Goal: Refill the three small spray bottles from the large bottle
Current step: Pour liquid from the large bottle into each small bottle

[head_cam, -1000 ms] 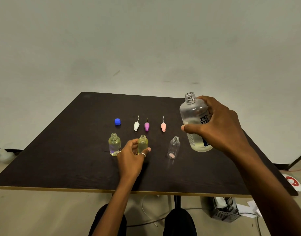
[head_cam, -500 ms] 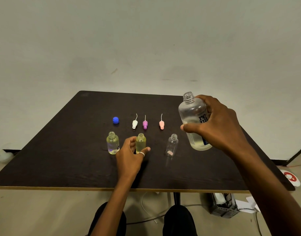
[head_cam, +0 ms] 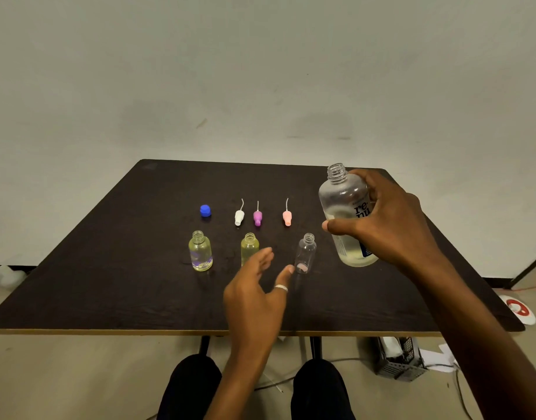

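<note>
Left hand (head_cam: 254, 294) spread open over the table (head_cam: 109, 268), gripping nothing. Off its fingertips, two filled small bottles (head_cam: 201, 251) (head_cam: 249, 248); beside its thumb, the empty one (head_cam: 305, 253) (all uncapped). Right hand (head_cam: 382, 225) grips the large bottle (head_cam: 342, 213), upright, uncapped.

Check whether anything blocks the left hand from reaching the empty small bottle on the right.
Nothing visible does. The left hand is open, its thumb tip just short of the empty bottle, with bare table between them. The filled middle bottle stands off to the other side.
</note>
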